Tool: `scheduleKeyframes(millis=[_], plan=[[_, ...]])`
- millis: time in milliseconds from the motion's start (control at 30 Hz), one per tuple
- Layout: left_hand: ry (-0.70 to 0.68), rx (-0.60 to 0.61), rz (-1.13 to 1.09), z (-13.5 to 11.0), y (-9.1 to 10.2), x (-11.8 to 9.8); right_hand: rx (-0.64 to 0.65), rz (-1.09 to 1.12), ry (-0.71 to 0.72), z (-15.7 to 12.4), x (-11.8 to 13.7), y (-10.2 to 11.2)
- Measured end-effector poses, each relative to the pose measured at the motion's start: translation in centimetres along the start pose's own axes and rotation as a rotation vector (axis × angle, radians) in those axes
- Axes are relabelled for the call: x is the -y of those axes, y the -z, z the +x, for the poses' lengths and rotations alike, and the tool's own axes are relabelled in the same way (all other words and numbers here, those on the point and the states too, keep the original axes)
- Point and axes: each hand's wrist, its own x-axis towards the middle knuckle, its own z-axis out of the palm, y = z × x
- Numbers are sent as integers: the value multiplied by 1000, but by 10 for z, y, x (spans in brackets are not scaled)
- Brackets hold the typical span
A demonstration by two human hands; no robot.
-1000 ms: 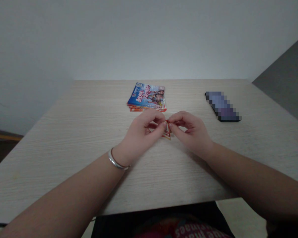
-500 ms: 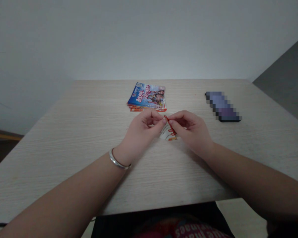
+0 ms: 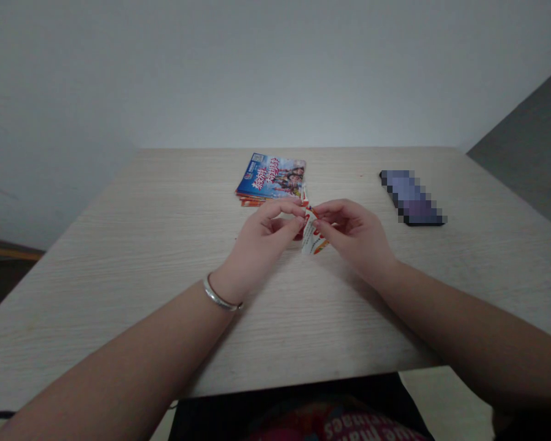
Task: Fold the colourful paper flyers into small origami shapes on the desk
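Note:
Between my two hands is a small folded piece of printed paper [image 3: 311,237], white with red and orange print. My left hand [image 3: 269,236] pinches its left side between thumb and fingers. On the other side, my right hand [image 3: 351,236] grips the paper's edge the same way. Its lower part hangs a little above the table, and the fingers hide some of its folds. Just beyond my left hand lies a stack of printed leaflets [image 3: 273,176], a blue one with pictures and characters on top.
A dark phone [image 3: 413,199], its screen blurred, lies to the right on the pale wood-grain table [image 3: 133,257]. A wall [image 3: 275,73] rises behind the table's far edge. A silver bangle [image 3: 218,296] is on my left wrist.
The folded paper has turned in my fingers, so more of its white printed face shows. Both hands have shifted slightly; the leaflets and phone have stayed put.

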Motion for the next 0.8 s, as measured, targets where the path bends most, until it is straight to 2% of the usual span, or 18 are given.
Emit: scheduleKeyframes(millis=[267,467,633,800], plan=[[-35,-14,-7,5,0,4,4,140,-91,3,0,0],[23,84,-50,4,0,1,45,89,-131,0,0,-3],[47,123,-39,5,2,5,51,-1,-4,0,0,0],[68,67,-116,4,0,8,119,-105,96,-2,9,4]])
